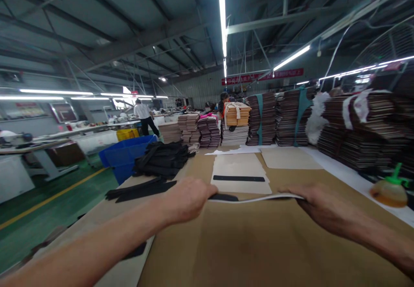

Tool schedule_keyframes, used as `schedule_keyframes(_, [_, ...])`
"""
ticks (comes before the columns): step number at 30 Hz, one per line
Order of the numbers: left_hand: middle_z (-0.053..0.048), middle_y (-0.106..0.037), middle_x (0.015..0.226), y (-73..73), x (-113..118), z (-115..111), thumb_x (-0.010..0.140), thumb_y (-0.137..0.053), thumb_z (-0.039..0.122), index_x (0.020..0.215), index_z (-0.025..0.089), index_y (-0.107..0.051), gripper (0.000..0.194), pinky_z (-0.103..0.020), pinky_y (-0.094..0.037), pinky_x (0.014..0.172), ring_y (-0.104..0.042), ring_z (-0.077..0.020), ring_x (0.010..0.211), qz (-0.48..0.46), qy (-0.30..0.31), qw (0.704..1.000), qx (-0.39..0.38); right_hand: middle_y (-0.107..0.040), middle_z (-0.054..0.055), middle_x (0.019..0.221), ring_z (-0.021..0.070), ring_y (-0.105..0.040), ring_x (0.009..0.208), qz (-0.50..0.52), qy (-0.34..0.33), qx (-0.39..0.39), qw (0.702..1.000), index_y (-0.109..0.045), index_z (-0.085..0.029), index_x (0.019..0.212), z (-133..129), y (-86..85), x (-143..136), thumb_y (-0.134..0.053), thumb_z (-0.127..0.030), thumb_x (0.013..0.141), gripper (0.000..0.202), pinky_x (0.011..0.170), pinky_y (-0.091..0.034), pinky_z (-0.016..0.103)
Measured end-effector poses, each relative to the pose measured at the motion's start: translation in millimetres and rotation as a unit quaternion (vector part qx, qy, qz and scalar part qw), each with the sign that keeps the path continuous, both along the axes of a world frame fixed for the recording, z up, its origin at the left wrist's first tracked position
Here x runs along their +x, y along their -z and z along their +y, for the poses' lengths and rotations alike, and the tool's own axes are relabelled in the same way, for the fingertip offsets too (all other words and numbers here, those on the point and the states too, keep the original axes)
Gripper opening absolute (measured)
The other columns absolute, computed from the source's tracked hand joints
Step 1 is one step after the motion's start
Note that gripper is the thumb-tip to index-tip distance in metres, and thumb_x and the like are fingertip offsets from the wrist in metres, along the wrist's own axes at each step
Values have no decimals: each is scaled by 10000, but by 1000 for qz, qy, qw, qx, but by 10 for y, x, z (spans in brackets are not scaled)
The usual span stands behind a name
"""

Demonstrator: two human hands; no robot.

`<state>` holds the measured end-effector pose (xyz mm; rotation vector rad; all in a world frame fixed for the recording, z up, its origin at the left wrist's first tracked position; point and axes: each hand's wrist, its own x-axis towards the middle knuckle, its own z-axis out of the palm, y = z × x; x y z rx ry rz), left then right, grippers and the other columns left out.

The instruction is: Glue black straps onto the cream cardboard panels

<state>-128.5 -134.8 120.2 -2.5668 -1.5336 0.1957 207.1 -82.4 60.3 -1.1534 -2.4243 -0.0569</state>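
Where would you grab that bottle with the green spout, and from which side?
Probably around the rounded amber body of the bottle, from the near side, using the right hand once it is free, as that hand is closer. The broad body gives fingers something to wrap; the green spout is slim and points up, so I'd stay below it.

Blue bin [126,155] at left; yellow bin [127,134] behind it. Green-capped bottle [390,191] near right. Red banner [263,77] far.

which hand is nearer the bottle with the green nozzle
Right. The right hand is left of the bottle, with a gap between; the left hand is much farther left.
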Motion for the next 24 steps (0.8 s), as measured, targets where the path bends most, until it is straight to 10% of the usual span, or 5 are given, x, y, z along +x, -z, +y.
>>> schedule_keyframes(6, [-127,-647,1214,527,-157,1012,899,-373,56,1231,215,-549,408,-378,-530,807,-675,-253,989,37,-12,996,78,-639,127,1291,231,-584,1212,-10,6,79,997,-648,-163,1206,1027,553,-334,-350,-6,804,525,1044,-458,404])
schedule_keyframes(13, [-161,-629,1237,1389,-167,1285,878,-398,58,1256,162,-540,417,-387,-569,788,-696,-267,959,44,-32,998,12,-593,182,1332,246,-589,1198,-100,44,-8,994,-621,-99,1249,1246,1366,-439,-298,34,821,552,1011,-467,360])
schedule_keyframes(24, [-161,-605,1326,1075,-66,1250,655,-651,22,1312,193,-551,686,-495,-559,895,-650,-364,1096,94,-16,991,-92,-508,237,1392,304,-498,1283,-97,38,-113,988,-571,-62,1301,1146,1183,-479,-385,-35,822,514,1078,-385,419])
